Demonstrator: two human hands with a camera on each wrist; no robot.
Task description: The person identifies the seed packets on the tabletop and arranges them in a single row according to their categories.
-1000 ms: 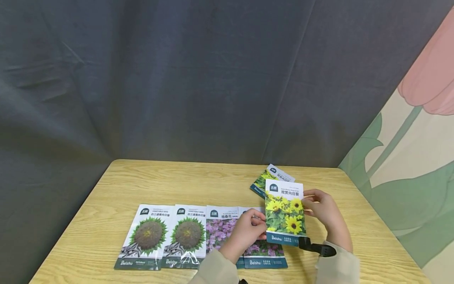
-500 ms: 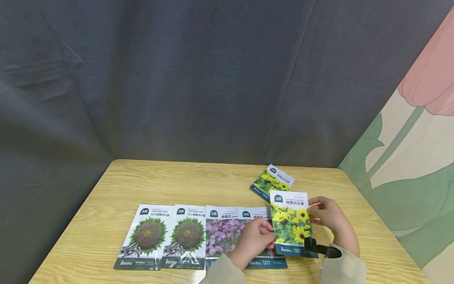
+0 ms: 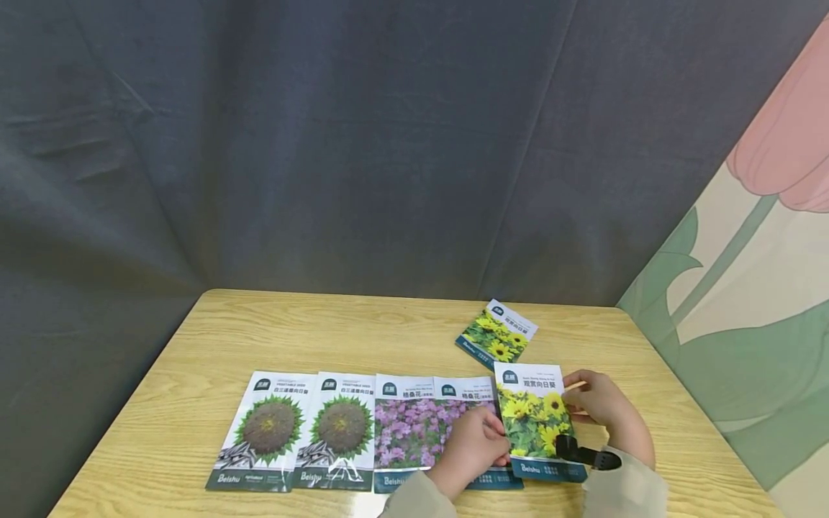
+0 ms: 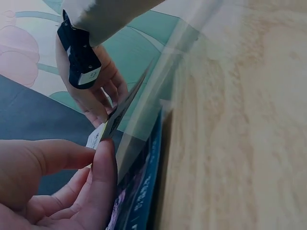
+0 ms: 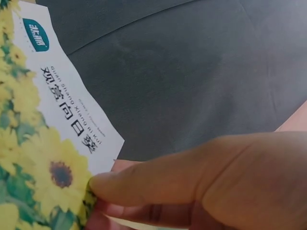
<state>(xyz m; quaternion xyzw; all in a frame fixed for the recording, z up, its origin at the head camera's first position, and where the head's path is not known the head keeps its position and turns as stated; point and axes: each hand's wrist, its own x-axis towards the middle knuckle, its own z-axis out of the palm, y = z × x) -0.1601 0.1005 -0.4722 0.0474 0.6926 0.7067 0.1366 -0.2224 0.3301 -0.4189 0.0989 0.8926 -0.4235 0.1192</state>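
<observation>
A seed packet with yellow sunflowers (image 3: 532,417) is held up at the right end of a row of packets. My left hand (image 3: 471,446) pinches its left edge between thumb and fingers, as the left wrist view also shows. On the opposite edge, my right hand (image 3: 604,400) grips the packet, thumb on the printed front (image 5: 50,158). Beneath my left hand lies a pink-flower packet (image 3: 463,392), partly covered. Another pink-flower packet (image 3: 404,432) lies to its left. In the left wrist view, the held packet (image 4: 122,112) is tilted above the row.
Two sunflower seed packets with brown heads, one outer (image 3: 268,428) and one inner (image 3: 342,424), lie at the row's left. A second yellow-flower packet (image 3: 497,332) lies askew behind. The wooden table (image 3: 291,324) meets a dark curtain (image 3: 388,158) and a painted wall (image 3: 745,302).
Both hands have brought the yellow-flower packet down and slightly right, toward the row's right end. The askew packet behind and the pink-flower packet's top are now more exposed.
</observation>
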